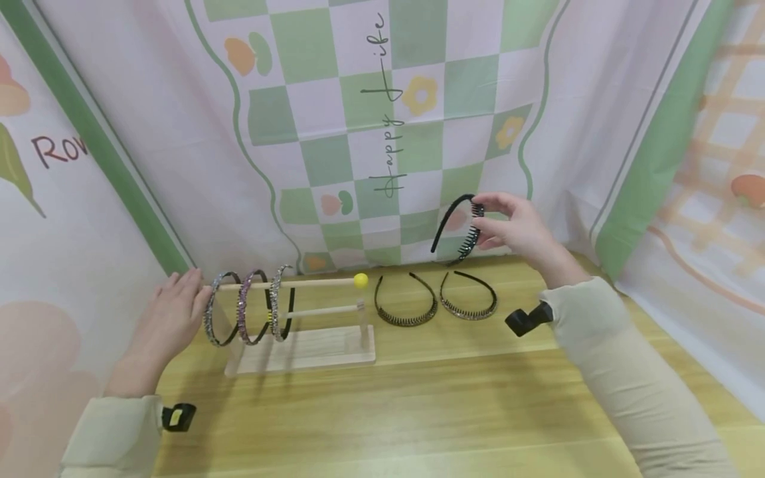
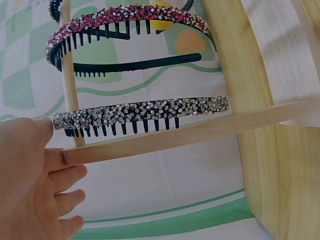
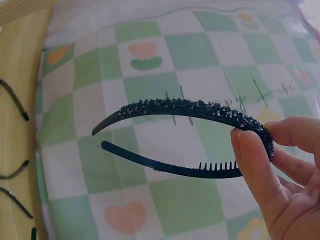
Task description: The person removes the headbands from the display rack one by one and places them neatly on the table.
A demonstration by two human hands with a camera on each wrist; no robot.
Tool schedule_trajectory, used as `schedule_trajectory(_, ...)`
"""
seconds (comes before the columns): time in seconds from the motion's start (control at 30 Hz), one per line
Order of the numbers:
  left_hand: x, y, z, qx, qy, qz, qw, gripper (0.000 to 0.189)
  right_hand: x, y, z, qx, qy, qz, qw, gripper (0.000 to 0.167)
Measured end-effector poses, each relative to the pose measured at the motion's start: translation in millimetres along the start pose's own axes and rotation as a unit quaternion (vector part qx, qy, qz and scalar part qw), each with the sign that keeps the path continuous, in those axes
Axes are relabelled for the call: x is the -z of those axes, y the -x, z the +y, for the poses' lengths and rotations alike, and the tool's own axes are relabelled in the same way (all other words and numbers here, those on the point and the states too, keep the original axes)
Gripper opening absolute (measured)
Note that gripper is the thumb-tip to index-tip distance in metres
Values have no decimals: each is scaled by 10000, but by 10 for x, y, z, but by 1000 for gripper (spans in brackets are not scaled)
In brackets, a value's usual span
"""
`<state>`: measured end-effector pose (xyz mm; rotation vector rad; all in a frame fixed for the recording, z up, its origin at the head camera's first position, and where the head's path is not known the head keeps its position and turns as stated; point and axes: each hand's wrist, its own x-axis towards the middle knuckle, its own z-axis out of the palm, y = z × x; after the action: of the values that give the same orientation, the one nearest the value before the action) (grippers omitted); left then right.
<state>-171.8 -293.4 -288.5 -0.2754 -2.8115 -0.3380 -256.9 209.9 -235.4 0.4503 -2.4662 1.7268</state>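
Note:
My right hand (image 1: 514, 226) pinches a black toothed headband (image 3: 190, 107) with dark glittering stones, holding it up above the table's back edge. Thumb and fingers grip its curved middle, and both ends point away from the hand. My left hand (image 1: 170, 315) holds the left end of a wooden headband rack (image 1: 299, 348), its thumb on one side of the upright and its fingers on the other. Right at the thumb is a silver-stoned headband (image 2: 140, 112) on the top bar. A pink-stoned headband (image 2: 125, 17) and another silver headband (image 1: 275, 305) hang farther along.
Two toothed headbands, one brownish (image 1: 408, 321) and one with pale stones (image 1: 469, 315), lie on the wooden table (image 1: 418, 411) right of the rack. A yellow ball (image 1: 361, 281) caps the bar's right end. Behind stands a green-and-white checked curtain (image 1: 305, 46).

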Motion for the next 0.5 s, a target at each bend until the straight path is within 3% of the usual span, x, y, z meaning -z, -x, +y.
schedule_trajectory(0.5, -3, -10, -13, 72, 31, -133, 9999, 60, 390, 60, 370, -249, 33, 360, 9990, 52)
